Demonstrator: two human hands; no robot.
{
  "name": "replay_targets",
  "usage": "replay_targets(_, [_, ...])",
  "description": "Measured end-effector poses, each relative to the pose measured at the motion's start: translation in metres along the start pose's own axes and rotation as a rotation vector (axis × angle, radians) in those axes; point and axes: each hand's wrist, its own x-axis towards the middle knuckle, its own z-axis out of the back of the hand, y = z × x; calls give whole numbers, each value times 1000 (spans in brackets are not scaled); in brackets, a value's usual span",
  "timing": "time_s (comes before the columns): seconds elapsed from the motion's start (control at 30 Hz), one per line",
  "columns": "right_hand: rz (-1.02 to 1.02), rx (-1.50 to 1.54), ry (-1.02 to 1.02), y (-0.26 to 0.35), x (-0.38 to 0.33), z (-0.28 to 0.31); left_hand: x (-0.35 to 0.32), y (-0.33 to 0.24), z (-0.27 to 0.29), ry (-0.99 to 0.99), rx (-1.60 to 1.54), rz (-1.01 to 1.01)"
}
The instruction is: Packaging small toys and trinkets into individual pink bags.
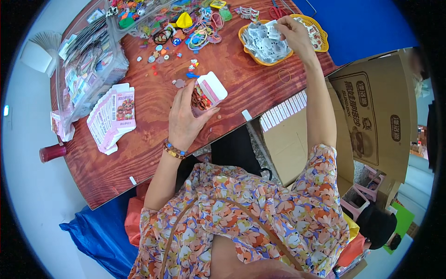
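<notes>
Left hand [184, 114] first: its fingers and thumb wrap a small pink-and-white cardboard box [216, 88], flap raised, tipped above the near half of the reddish wood-grained worktop [253, 95]. A bracelet of brown and blue beads [173, 150] circles that wrist.

Over to the right hand [296, 37], stretched to the far side, fingers bent and tips together above a yellow-orange plastic basket [260, 62] heaped with silvery-white packets [261, 43]. The fingertips meet a packet's pale edge; whether it's pinched, I can't tell. Just beside, partly behind the hand, sits a second yellow plastic basket [325, 43] with small pale pieces inside.

Beyond the box, small loose trinkets lead up to a multicoloured heap of trinkets and bands [204, 33], a bright yellow rubbery piece [184, 20] on top. Red-handled scissors [277, 11] lie near the baskets. Out on the left, a fan of flat pink printed cartons [111, 119] lies in front of a clear plastic bin [121, 64] packed with cards.
</notes>
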Motion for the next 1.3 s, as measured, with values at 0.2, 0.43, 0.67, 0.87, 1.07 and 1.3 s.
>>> replay_targets(0.2, [-275,554,-2,-9,2,-11,-5,1,3,24,-18,44])
replay_targets(0.43, [-146,378,80,-15,2,-11,-2,-1,4,26,-23,49])
replay_targets(0.67, [-194,453,97,-12,0,-17,-1,-1,1,16,-19,17])
replay_targets(0.87, [-274,592,141,-19,-6,-26,-3,2,1,30,-14,29])
replay_targets(1.07, [-17,34,136,-16,-6,-10,0,0,0,59,-32,56])
replay_targets(1.3, [76,-108,136,1,-11,-1,-2,0,1,46,-32,34])
